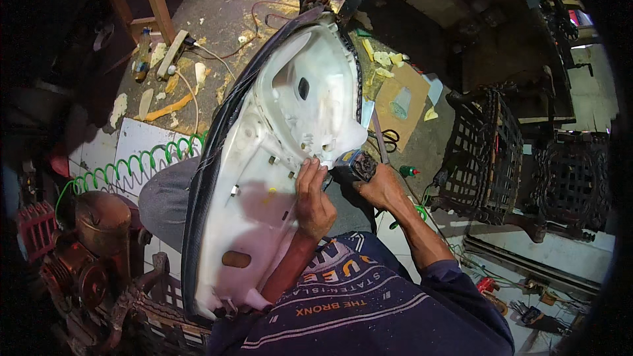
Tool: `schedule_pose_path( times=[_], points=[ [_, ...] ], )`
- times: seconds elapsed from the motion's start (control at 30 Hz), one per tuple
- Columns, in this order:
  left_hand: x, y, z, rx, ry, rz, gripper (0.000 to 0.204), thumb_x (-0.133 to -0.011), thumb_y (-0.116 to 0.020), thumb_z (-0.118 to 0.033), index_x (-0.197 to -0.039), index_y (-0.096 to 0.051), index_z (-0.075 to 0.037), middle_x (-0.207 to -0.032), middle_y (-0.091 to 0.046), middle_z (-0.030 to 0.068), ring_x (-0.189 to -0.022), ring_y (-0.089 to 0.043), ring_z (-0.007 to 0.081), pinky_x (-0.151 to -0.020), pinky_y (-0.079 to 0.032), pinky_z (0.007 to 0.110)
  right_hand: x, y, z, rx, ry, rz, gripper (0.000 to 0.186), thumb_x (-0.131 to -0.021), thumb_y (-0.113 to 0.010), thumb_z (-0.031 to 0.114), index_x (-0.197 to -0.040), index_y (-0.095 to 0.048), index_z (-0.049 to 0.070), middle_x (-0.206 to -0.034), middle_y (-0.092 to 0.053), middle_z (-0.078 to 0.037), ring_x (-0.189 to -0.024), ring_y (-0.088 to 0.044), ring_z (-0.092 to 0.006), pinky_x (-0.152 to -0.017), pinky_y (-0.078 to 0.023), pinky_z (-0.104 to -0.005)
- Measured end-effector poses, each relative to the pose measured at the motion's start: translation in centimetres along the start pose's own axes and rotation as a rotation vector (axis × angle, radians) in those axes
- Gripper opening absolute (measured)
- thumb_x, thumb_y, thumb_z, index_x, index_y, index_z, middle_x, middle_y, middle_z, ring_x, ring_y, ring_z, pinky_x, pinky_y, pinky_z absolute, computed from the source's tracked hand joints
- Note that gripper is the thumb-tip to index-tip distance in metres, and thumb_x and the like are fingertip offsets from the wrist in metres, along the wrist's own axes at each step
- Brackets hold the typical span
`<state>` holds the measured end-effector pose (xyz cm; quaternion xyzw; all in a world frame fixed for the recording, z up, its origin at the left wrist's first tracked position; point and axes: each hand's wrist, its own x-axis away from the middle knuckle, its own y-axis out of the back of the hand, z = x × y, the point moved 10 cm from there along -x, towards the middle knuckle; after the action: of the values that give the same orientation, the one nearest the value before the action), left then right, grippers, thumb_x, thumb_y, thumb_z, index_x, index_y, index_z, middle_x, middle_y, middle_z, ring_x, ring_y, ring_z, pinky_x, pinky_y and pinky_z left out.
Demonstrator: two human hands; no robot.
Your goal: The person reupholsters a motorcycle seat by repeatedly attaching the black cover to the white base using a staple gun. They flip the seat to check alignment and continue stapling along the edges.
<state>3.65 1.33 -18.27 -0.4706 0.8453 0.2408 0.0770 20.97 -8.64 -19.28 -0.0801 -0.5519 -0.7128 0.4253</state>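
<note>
A long white plastic seat base (pixel 245 214) lies upside down across my lap, with black covering (pixel 198 204) around its edge. Near its middle right edge, my left hand (pixel 313 201) has its fingers bent and pressed on the plastic, their tips at a small white raised part. Just right of them, my right hand (pixel 376 188) grips a dark staple gun (pixel 353 166), its head against the seat's edge beside my left fingertips. Whether it touches the plastic I cannot tell.
Foam scraps (pixel 382 58) and cardboard (pixel 395 102) litter the floor. A green coiled hose (pixel 155 158), power strip (pixel 173 53) and bottle (pixel 143 56) are left. A rusty compressor (pixel 92 264) stands lower left, wooden stool (pixel 148 10) upper left, dark lattice furniture (pixel 491 158) right.
</note>
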Motion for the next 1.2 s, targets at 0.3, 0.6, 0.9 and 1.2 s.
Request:
schedule_pose_path(
  times=[0.3,0.6,0.9,1.2],
  points=[
    [-0.5,-0.4,0.2,0.013,-0.033,0.028,0.062,-0.081,-0.048,0.015,-0.141,-0.056,0.002,-0.149,-0.053,0.0222,-0.145,-0.046,0.0438,-0.123,-0.037,0.054,0.6,0.2,-0.7,-0.083,-0.075,-0.036,0.042,-0.082,-0.076,0.029,-0.107,-0.075,-0.005,-0.096,-0.075,-0.031,-0.095,-0.075,-0.0441,-0.084,-0.057,-0.049],
    [-1.2,0.3,-0.2,0.018,0.076,-0.035,0.06,-0.083,-0.044,0.013,-0.141,-0.055,0.004,-0.148,-0.054,0.0239,-0.146,-0.044,0.0444,-0.123,-0.035,0.054,1.3,-0.3,-2.4,-0.133,0.017,-0.026,0.046,-0.079,-0.081,0.031,-0.108,-0.074,-0.004,-0.092,-0.076,-0.025,-0.086,-0.075,-0.036,-0.08,-0.057,-0.0463],
    [-0.1,-0.3,0.3,-0.022,0.006,-0.022,0.058,-0.084,-0.049,0.015,-0.14,-0.057,-0.001,-0.146,-0.056,0.0217,-0.143,-0.048,0.0435,-0.121,-0.038,0.052,0.4,-0.6,-0.4,-0.099,-0.082,0.135,0.046,-0.08,-0.076,0.027,-0.11,-0.072,-0.008,-0.099,-0.075,-0.032,-0.096,-0.075,-0.0427,-0.085,-0.057,-0.048],
    [-1.6,-0.2,-0.6,-0.027,-0.003,0.008,0.057,-0.083,-0.044,0.012,-0.138,-0.057,0.006,-0.147,-0.053,0.025,-0.146,-0.043,0.0445,-0.122,-0.036,0.053,1.3,1.1,-0.7,-0.197,-0.011,0.11,0.045,-0.08,-0.075,0.026,-0.108,-0.072,-0.009,-0.094,-0.076,-0.025,-0.088,-0.076,-0.0359,-0.079,-0.059,-0.047]
  ],
)
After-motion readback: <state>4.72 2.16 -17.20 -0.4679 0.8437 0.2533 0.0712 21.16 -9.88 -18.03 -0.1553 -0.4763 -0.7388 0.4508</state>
